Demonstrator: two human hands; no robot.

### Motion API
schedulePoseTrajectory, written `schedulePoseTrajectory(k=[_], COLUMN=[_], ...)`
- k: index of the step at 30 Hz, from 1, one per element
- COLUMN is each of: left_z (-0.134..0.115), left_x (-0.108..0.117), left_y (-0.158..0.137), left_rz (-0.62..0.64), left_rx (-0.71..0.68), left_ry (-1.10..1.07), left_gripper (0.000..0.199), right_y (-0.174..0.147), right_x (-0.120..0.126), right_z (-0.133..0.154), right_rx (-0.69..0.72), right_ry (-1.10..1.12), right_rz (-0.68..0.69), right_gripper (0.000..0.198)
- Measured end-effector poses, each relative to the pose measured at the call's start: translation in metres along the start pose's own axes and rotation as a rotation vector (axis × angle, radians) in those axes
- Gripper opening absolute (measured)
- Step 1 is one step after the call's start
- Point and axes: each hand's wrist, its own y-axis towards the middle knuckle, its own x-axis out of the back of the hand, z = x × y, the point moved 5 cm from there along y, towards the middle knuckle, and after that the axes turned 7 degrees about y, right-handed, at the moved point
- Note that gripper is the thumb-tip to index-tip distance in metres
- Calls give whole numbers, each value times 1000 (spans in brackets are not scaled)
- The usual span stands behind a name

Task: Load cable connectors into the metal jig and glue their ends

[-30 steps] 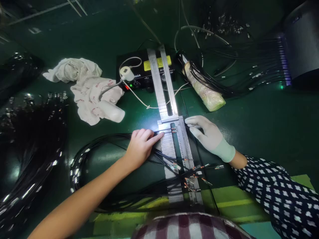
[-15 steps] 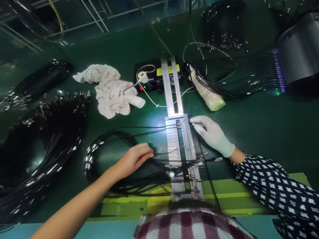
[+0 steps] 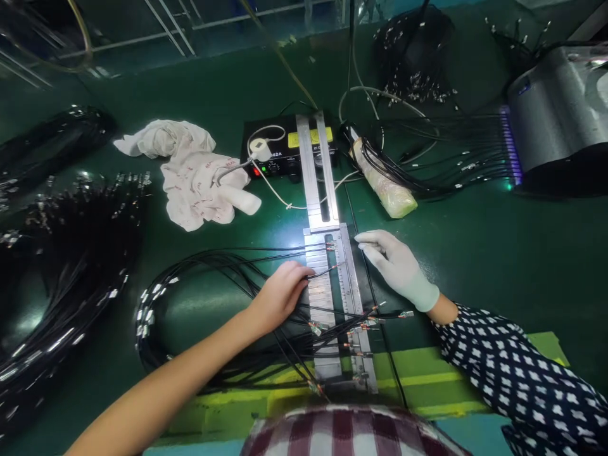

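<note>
Black cable point(image 3: 323, 273), head view: bare left hand point(image 3: 280, 294) is pinching it near its end, which is lying over the grooved metal fixture point(image 3: 319, 294) on the green tabletop point(image 3: 456, 247). White-gloved right hand point(image 3: 396, 263) is sitting just beside the fixture, fingers narrowly spaced, can't tell if it's holding anything. Risk, my read: loose cables point(image 3: 342, 327) are crossing nearer the person, so a snag could be dragging the pinched end askew.

The dark green worktop point(image 3: 465, 253) bears a slotted metal fixture point(image 3: 323, 294) at the left grip point(image 3: 280, 294), looped black cables point(image 3: 145, 335) left of it, a larger cable pile point(image 3: 85, 247) farther left, a crumpled white cloth point(image 3: 197, 183) and black box point(image 3: 286, 161) beyond, and a wrapped bundle point(image 3: 382, 183) beyond the right grip point(image 3: 399, 266).
</note>
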Motion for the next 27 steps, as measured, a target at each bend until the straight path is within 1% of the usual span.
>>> schedulePoseTrajectory(k=[2,4,7,10,12,15,17,19,25,27], left_z=[4,5,6,11,16,18,18,19,25,24], left_x=[6,11,17,20,18,13,9,7,9,13], left_y=[1,5,12,17,18,16,15,14,13,14], left_rz=[-16,-40,-124,-215,-237,-231,-221,-216,-175,-167], left_rx=[46,40,-21,-51,-83,-193,-253,-278,-257,-272], left_ry=[-64,-19,194,415,515,601,620,619,474,463], left_gripper=[15,13,11,12,15,20,22,23,29,28], right_y=[0,0,0,0,1,1,2,2,1,1], right_x=[0,0,-1,-1,-2,-1,-1,-1,-1,-1], right_z=[0,-1,-2,-2,-1,1,1,0,0,0], right_rx=[-14,-29,-47,-56,-53,-41,-35,-32,-31,-31], right_ry=[15,25,47,60,48,21,13,12,-7,-9], right_rz=[1,-5,-11,-16,-11,-6,-7,-4,5,8], right_gripper=[23,23,22,23,23,23,22,22,23,23])
